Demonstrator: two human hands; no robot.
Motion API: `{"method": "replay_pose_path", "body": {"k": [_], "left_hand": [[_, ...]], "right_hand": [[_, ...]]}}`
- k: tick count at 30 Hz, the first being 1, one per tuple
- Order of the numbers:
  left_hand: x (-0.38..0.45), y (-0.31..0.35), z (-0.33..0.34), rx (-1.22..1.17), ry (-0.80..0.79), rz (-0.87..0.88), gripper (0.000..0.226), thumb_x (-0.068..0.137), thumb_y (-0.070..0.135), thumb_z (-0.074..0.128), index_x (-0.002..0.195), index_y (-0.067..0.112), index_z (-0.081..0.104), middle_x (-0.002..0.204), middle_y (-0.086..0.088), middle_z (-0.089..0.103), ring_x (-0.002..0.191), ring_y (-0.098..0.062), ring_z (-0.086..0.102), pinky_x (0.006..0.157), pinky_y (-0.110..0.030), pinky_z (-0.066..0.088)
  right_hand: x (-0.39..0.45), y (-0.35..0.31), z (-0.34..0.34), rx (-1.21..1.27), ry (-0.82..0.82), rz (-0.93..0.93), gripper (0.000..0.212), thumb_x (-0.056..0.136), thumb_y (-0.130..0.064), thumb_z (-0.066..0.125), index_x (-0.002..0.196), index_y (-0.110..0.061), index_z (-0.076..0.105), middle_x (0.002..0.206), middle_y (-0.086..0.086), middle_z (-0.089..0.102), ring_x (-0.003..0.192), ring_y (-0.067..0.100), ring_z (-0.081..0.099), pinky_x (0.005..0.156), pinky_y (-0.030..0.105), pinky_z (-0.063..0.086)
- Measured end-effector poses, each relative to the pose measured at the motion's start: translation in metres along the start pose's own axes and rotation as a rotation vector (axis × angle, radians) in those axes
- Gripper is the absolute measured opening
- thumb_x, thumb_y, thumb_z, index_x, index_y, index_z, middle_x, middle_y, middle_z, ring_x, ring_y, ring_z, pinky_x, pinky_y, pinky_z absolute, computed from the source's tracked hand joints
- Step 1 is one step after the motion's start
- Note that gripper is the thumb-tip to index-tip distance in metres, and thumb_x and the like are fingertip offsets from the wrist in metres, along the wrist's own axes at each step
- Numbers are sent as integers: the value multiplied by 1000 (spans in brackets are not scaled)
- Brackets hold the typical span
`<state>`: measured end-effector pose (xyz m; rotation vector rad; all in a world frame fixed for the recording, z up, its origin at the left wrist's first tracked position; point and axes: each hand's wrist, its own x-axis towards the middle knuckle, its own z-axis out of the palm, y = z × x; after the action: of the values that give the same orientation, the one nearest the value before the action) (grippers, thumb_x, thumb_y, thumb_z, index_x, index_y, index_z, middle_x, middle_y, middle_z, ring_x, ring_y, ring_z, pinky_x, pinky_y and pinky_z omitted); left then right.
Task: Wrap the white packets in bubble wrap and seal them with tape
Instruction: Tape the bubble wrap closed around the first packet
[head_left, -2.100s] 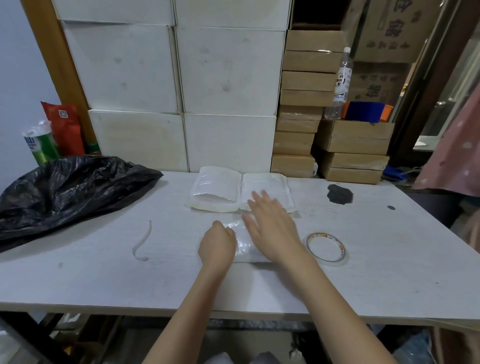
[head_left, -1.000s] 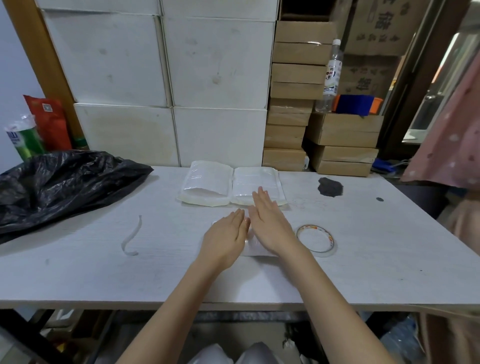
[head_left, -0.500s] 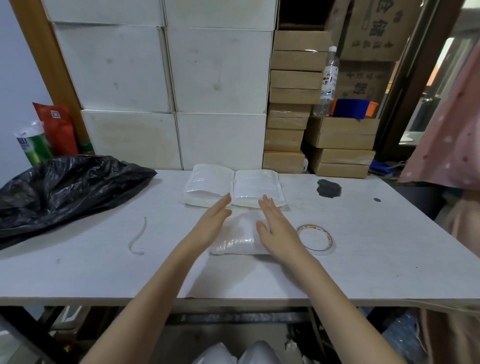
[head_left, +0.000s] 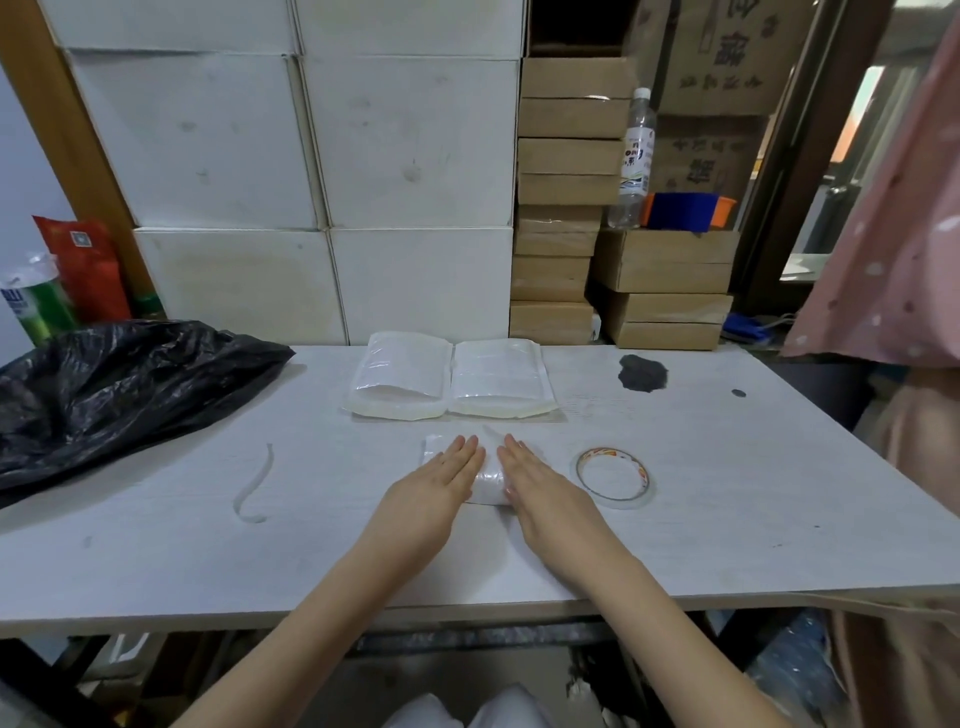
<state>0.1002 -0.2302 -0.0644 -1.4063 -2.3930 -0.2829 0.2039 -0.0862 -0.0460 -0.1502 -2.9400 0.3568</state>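
On the desk (head_left: 675, 519) both hands lie flat, fingers straight and together: the left hand (head_left: 436, 488) and the right hand (head_left: 540, 488) press side by side on one small bundle (head_left: 485, 480) wrapped in bubble wrap, near the desk's middle. Just behind it sit two stacks of white packets (head_left: 449, 382) touching each other, and one roll of tape (head_left: 613, 475) lies just right of the right hand. One black bag (head_left: 114, 395) slumps at the left, its contents hidden, and one white strip (head_left: 254, 486) lies near it.
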Motion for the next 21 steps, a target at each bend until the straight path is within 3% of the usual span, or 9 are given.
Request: {"method": "replay_pose_path", "body": {"k": [3, 6, 12, 17, 21], "left_hand": [[13, 12, 2, -90, 5, 4, 55, 85, 6, 61, 138, 9, 45, 145, -5, 42, 132, -16, 44, 94, -23, 48], [28, 22, 5, -131, -67, 17, 53, 100, 8, 32, 149, 16, 14, 157, 4, 8, 146, -9, 7, 112, -20, 23], [60, 50, 20, -129, -56, 87, 52, 103, 12, 27, 150, 19, 7, 159, 4, 3, 145, -6, -1, 111, -15, 16], [96, 72, 34, -157, -65, 145, 52, 102, 10, 29, 150, 18, 11, 159, 3, 6, 146, -8, 4, 111, -19, 23], [125, 83, 43, -177, -100, 174, 51, 101, 7, 30, 150, 17, 15, 159, 2, 9, 146, -9, 7, 110, -23, 27]], "right_hand": [[0, 13, -1, -4, 29, 29, 54, 101, -11, 29, 151, -14, 8, 160, 0, -1, 147, 9, 6, 115, 20, 16], [-2, 28, -2, -14, 50, 63, 60, 98, -4, 33, 151, -15, 8, 160, 0, -1, 147, 9, 6, 114, 20, 19], [-10, 61, -12, -37, 72, 162, 66, 93, 4, 36, 151, -13, 10, 160, 2, 2, 147, 12, 6, 115, 24, 23], [-13, 87, -24, -114, 78, 281, 69, 90, 7, 35, 151, -9, 8, 160, 7, 1, 148, 16, 5, 117, 24, 9], [0, 102, -35, -193, 60, 393, 68, 92, 1, 44, 150, -7, 9, 159, 10, 5, 147, 20, 10, 117, 26, 10]]}}
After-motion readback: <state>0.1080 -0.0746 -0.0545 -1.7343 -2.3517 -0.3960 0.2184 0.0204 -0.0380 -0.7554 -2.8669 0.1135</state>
